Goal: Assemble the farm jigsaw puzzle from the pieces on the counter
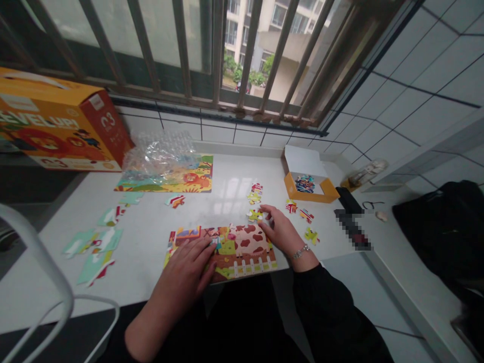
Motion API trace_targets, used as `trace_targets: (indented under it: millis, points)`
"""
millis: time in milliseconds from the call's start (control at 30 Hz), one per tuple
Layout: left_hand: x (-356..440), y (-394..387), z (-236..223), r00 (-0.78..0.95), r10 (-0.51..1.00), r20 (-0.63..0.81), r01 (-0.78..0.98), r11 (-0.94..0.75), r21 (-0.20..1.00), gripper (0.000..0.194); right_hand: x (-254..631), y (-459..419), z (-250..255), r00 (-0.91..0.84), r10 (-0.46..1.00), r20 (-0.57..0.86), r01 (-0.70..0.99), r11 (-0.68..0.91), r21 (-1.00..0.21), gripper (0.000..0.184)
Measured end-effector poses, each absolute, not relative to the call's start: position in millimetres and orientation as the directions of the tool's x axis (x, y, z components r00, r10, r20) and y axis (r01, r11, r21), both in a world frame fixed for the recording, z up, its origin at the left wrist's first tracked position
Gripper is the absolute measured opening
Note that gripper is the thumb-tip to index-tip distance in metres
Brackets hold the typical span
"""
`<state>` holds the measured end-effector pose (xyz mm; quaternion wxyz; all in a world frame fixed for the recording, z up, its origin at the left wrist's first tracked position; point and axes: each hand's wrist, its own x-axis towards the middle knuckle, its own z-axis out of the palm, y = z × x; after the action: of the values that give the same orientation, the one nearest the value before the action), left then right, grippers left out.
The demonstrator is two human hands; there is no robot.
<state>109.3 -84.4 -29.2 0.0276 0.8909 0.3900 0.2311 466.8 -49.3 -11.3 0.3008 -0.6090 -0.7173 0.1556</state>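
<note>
A partly assembled jigsaw puzzle (251,242) with a spotted cow and a white fence lies at the table's front edge. My left hand (189,262) rests flat over its left part, fingers stretched out, hiding some of the picture. Just above the puzzle's top edge, my right hand (278,227) has thumb and index finger at the sides of a yellow-green puzzle piece (254,216). Behind it lie joined pieces with a red barn (256,191). Right of that hand are a red piece (291,205), a red-and-white piece (306,215) and a yellow-green piece (311,235).
Teal pieces (109,238) lie at the left, and a red-orange piece (177,201) nearer the middle. Bubble wrap (159,154) covers part of a lion picture (196,179). An orange carton (102,121) stands back left; an open yellow box (312,192) holds pieces. A white curved tube (62,272) crosses the left foreground.
</note>
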Motion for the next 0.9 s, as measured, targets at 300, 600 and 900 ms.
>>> trace_targets:
  millis: [300,600,900]
  points:
    - [110,-89,-31,0.597,0.715,0.364,0.702,-0.685,0.194,0.047,464,-52,-11,-0.018,0.97,0.242,0.715,0.181,-0.675,0.052]
    - [119,-95,-36,0.736,0.611,0.292,0.613,-0.784,0.096,0.055,449,-48,-22,-0.021,0.971,0.237,0.576,0.206,-0.791,0.055]
    - [76,-83,-27,0.711,0.612,0.346,0.597,-0.786,0.162,0.041,444,-17,-17,-0.19,0.911,0.367,0.668,0.394,-0.631,0.03]
